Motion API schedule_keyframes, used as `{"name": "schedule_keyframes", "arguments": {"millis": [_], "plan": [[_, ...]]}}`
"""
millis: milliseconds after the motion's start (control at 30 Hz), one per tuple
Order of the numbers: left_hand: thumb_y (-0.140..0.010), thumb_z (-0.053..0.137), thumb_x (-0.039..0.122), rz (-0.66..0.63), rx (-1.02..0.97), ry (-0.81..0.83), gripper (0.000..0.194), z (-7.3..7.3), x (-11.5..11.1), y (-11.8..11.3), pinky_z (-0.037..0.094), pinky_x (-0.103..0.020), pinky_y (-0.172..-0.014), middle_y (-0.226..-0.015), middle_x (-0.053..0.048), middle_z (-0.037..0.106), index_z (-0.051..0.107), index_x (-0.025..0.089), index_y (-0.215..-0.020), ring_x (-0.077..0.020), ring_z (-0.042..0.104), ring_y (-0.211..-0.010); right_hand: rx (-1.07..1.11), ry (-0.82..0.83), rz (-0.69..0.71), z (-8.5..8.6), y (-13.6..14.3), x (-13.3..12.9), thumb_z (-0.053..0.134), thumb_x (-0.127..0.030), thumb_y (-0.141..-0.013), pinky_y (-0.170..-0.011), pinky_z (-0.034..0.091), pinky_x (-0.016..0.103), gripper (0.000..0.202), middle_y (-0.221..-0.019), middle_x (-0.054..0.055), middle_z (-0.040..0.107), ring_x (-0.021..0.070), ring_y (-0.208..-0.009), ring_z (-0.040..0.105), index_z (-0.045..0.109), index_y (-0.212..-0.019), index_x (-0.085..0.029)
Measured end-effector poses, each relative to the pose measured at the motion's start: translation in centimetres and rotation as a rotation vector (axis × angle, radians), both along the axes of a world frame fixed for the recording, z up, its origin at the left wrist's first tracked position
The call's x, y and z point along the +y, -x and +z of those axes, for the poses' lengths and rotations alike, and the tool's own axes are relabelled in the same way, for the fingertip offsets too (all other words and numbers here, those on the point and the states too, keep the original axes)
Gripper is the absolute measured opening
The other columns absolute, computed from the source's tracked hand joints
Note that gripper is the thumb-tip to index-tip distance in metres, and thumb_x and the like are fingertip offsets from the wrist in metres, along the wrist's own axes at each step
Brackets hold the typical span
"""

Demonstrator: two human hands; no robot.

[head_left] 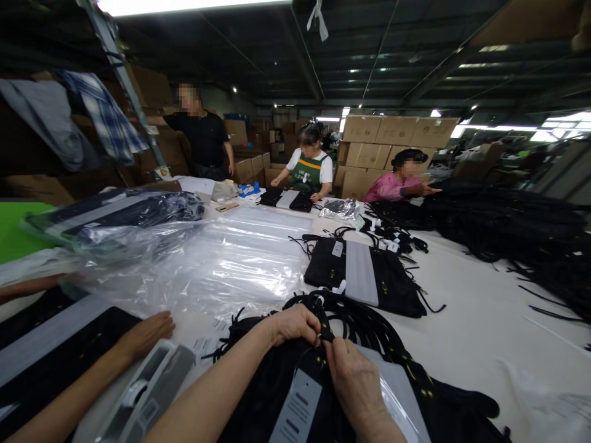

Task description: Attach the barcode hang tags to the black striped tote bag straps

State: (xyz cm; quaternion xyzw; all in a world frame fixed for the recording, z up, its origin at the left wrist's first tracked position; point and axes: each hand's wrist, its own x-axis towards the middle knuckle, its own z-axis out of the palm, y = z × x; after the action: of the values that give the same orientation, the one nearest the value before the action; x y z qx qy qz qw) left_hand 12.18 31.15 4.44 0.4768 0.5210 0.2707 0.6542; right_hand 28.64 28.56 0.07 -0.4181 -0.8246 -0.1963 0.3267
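Basically, we had our left hand (295, 324) and right hand (353, 375) both pinched on a black strap (325, 329), fingers closed around it just above the black bag (277, 381) lying on the white table (480, 320) right under us. A co-worker's hand (146, 335) rested flat on another black bag (55, 351) to our left, beside a tape dispenser (148, 387), with clear plastic bags (231, 258) spread just beyond. Further out lay a finished black-and-grey bag (364, 277), and three people worked at the table's far end.

Left hand (295, 324) and right hand (353, 375) meet at centre, fingers curled in a pinch.
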Motion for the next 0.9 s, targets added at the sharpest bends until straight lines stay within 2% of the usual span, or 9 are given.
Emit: {"name": "schedule_keyframes", "arguments": {"millis": [133, 267, 400, 467, 533, 667, 800, 900], "plan": [[-0.043, 0.065, 0.020, 0.049, 0.025, -0.049, 0.012, -0.1, -0.2, -0.4, 0.040, -0.026, -0.064, -0.055, 0.002, 0.061, 0.066, 0.015, -0.054, -0.0114, 0.051, -0.057, 0.014, 0.060, 0.053, 1.2, -0.2, -0.1, 0.026, -0.024, -0.097, -0.044, 0.031, 0.025, 0.040, -0.050, 0.000, 0.049, 0.0128, -0.041, 0.050, 0.045, -0.062, -0.021], [-0.047, 0.063, 0.018, 0.098, 0.138, -0.142, 0.010, -0.2, -0.4, -0.3, 0.038, -0.024, -0.061, -0.055, 0.004, 0.060, 0.067, 0.014, -0.055, -0.0107, 0.048, -0.058, 0.089, 0.204, 0.129, 2.0, -0.8, -0.3, 0.024, -0.025, -0.096, -0.044, 0.032, 0.025, 0.039, -0.053, 0.000, 0.053, 0.0125, -0.043, 0.053, 0.047, -0.066, -0.021], [-0.052, 0.057, 0.017, 0.156, 0.282, -0.236, 0.010, 0.1, -0.9, 0.4, 0.036, -0.023, -0.059, -0.053, 0.005, 0.057, 0.066, 0.015, -0.057, -0.0110, 0.047, -0.058, 0.152, 0.500, 0.119, 2.8, -1.4, -0.3, 0.039, -0.025, -0.090, -0.047, 0.034, 0.026, 0.024, -0.063, -0.001, 0.059, 0.0137, -0.048, 0.056, 0.053, -0.071, -0.021], [-0.053, 0.055, 0.018, 0.184, 0.322, -0.269, 0.010, 0.6, -1.4, 0.9, 0.034, -0.023, -0.058, -0.053, 0.005, 0.056, 0.065, 0.015, -0.056, -0.0111, 0.047, -0.057, 0.178, 0.712, 0.091, 3.7, -1.5, -0.2, 0.048, -0.023, -0.086, -0.053, 0.037, 0.026, 0.017, -0.066, 0.000, 0.060, 0.0153, -0.056, 0.059, 0.056, -0.071, -0.021], [-0.053, 0.054, 0.019, 0.214, 0.339, -0.292, 0.009, 1.0, -1.8, 1.3, 0.033, -0.023, -0.056, -0.053, 0.005, 0.055, 0.063, 0.015, -0.055, -0.0109, 0.046, -0.057, 0.212, 0.854, 0.080, 4.7, -1.2, 0.0, 0.052, -0.020, -0.083, -0.061, 0.040, 0.027, 0.013, -0.071, 0.001, 0.062, 0.0170, -0.067, 0.060, 0.058, -0.071, -0.020], [-0.054, 0.053, 0.021, 0.232, 0.331, -0.306, 0.009, 1.3, -2.6, 1.8, 0.032, -0.023, -0.055, -0.052, 0.005, 0.052, 0.059, 0.015, -0.055, -0.0101, 0.043, -0.055, 0.248, 0.852, 0.163, 5.7, -0.1, 0.7, 0.052, -0.014, -0.082, -0.076, 0.041, 0.031, 0.011, -0.082, 0.004, 0.062, 0.0193, -0.083, 0.057, 0.061, -0.077, -0.017], [-0.056, 0.054, 0.022, 0.223, 0.344, -0.320, 0.010, 1.3, -3.0, 1.8, 0.032, -0.022, -0.055, -0.055, 0.005, 0.051, 0.059, 0.015, -0.059, -0.0097, 0.044, -0.056, 0.224, 0.898, 0.262, 5.4, 1.1, 1.4, 0.057, -0.014, -0.080, -0.080, 0.040, 0.035, 0.011, -0.093, 0.005, 0.064, 0.0215, -0.092, 0.054, 0.064, -0.086, -0.019], [-0.057, 0.054, 0.020, 0.220, 0.373, -0.318, 0.008, 1.5, -3.0, 1.7, 0.032, -0.022, -0.054, -0.054, 0.005, 0.050, 0.060, 0.015, -0.059, -0.0090, 0.042, -0.055, 0.225, 0.912, 0.297, 4.9, 1.8, 1.8, 0.058, -0.019, -0.080, -0.079, 0.039, 0.036, 0.008, -0.091, 0.004, 0.063, 0.0214, -0.091, 0.053, 0.065, -0.083, -0.020]]}}
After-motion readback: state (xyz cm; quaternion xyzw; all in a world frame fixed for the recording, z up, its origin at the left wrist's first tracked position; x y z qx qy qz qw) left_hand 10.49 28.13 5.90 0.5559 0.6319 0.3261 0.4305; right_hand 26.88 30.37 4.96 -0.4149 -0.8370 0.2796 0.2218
